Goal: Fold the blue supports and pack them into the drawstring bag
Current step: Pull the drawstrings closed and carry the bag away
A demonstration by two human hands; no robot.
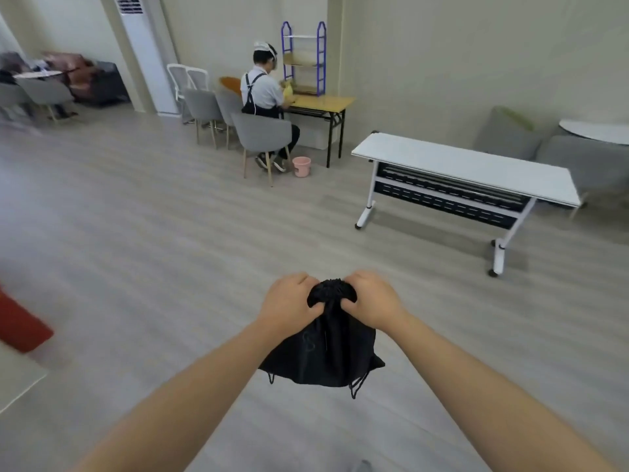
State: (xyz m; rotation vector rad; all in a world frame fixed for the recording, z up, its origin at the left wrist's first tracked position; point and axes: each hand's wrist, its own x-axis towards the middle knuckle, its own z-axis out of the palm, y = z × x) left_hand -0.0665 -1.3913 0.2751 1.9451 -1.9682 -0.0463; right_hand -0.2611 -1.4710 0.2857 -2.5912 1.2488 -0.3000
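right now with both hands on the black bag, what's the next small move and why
Probably draw the hands apart to spread the mouth open. The left hand and right hand each grip the bunched top of the black fabric drawstring bag, which hangs above the floor, gathered shut; neither hand holds anything blue.
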